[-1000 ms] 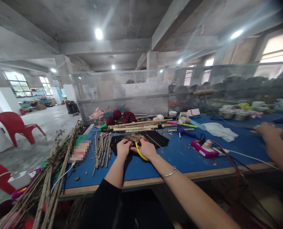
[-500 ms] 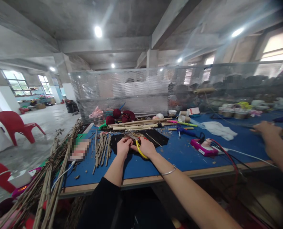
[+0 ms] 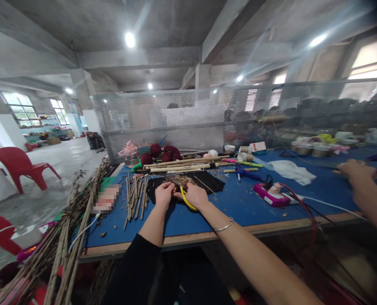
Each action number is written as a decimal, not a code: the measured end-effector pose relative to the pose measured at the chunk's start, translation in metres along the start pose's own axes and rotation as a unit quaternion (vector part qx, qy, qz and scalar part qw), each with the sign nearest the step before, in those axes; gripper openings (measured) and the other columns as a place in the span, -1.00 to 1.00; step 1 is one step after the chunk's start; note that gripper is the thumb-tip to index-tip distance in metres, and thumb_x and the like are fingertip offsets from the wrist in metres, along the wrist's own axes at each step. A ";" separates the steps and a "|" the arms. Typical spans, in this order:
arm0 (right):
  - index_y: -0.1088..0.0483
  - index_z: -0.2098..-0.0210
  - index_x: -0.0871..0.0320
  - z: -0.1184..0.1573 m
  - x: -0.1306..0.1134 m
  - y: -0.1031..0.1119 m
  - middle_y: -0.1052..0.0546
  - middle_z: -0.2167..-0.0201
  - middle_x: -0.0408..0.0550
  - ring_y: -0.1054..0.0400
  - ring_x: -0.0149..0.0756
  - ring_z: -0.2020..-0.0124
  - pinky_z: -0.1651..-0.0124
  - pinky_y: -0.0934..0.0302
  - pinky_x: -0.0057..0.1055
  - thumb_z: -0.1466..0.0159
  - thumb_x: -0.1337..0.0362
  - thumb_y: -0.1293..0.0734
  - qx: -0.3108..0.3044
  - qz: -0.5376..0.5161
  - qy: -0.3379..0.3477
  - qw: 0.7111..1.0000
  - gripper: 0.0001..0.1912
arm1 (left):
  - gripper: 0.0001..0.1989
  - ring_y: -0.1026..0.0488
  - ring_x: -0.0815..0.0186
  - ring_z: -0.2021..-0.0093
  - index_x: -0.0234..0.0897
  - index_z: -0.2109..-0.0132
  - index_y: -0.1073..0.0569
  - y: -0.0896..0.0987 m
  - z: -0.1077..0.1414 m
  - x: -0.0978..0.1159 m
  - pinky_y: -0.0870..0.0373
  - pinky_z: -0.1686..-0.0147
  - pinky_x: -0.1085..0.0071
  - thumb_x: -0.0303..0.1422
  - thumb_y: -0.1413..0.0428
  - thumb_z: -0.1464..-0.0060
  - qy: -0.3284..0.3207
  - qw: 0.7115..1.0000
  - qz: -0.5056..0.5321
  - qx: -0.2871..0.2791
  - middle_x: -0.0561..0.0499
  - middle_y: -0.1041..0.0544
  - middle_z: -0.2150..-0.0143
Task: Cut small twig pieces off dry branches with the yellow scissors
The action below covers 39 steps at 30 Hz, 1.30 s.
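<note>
My right hand (image 3: 196, 195) is closed around a pair of scissors (image 3: 188, 202) with yellow handles. The metal blades point up and left, close to the fingertips of my left hand (image 3: 163, 194). That hand is closed in a pinch beside the blades; whatever is in its fingers is too small or hidden to make out. Under both hands lies a black cloth (image 3: 216, 182) with a pile of small cut brown bits (image 3: 183, 178) on it. Left of the cloth, several short dry stalks (image 3: 134, 197) rest on the blue tabletop (image 3: 235, 212).
Long dry branches (image 3: 61, 237) lean along the table's left edge. Thicker sticks (image 3: 178, 168) and dark red yarn balls (image 3: 171, 154) lie behind the cloth. To the right are a blue glue gun (image 3: 246, 173), a purple power strip (image 3: 271, 195) and a co-worker's hand (image 3: 356, 170).
My hands stay almost in place, the left still pinching beside the blades. The scissors' blades sit at a slightly different angle, and more of the cut bits shows behind them.
</note>
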State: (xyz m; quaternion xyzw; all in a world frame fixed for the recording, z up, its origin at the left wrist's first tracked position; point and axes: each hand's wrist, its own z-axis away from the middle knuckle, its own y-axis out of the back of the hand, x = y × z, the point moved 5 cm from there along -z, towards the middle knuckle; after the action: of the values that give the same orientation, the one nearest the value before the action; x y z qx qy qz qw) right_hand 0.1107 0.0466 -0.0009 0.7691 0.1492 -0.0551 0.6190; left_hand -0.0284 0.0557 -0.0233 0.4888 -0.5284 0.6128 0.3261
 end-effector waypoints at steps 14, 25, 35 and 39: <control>-0.26 0.19 0.20 0.004 -0.003 0.005 -0.48 0.26 0.11 -0.36 -0.07 0.19 0.22 -0.16 -0.32 0.03 -0.31 -0.12 0.014 -0.004 0.007 1.000 -0.28 | -0.81 -0.39 0.50 0.53 -0.45 0.37 -0.47 -0.002 0.003 0.004 -0.28 0.52 0.60 -0.51 -0.19 0.27 0.017 0.998 0.063 0.006 -0.03 -0.47 0.50; -0.26 0.21 0.17 0.003 -0.003 0.003 -0.48 0.27 0.09 -0.37 -0.09 0.20 0.22 -0.13 -0.34 -0.02 -0.28 -0.11 0.004 -0.004 0.011 1.000 -0.34 | -0.76 -0.37 0.47 0.56 -0.43 0.35 -0.46 -0.005 0.000 -0.001 -0.26 0.57 0.58 -0.41 -0.18 0.28 0.010 0.998 0.039 -0.040 -0.01 -0.46 0.52; -0.23 0.16 0.20 0.005 -0.006 0.006 -0.45 0.22 0.11 -0.34 -0.11 0.16 0.19 -0.11 -0.35 -0.01 -0.26 -0.15 0.025 -0.010 0.035 0.999 -0.32 | -0.79 -0.32 0.45 0.60 -0.40 0.43 -0.47 -0.005 0.007 0.007 -0.21 0.60 0.56 -0.31 -0.12 0.21 -0.050 0.994 -0.086 -0.037 0.00 -0.45 0.57; -0.22 0.17 0.19 0.003 -0.004 0.003 -0.47 0.28 0.09 -0.37 -0.09 0.22 0.24 -0.13 -0.32 -0.01 -0.28 -0.12 0.024 -0.015 0.036 0.999 -0.31 | -0.80 -0.33 0.43 0.58 -0.39 0.43 -0.48 -0.005 0.007 0.009 -0.22 0.58 0.55 -0.31 -0.11 0.20 -0.068 0.991 -0.109 -0.037 0.00 -0.45 0.57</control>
State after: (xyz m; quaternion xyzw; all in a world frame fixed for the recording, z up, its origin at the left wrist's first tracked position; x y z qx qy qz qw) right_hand 0.1078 0.0427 0.0019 0.7832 0.1813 -0.0406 0.5934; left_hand -0.0247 0.0487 -0.0133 0.5717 -0.5152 0.5191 0.3718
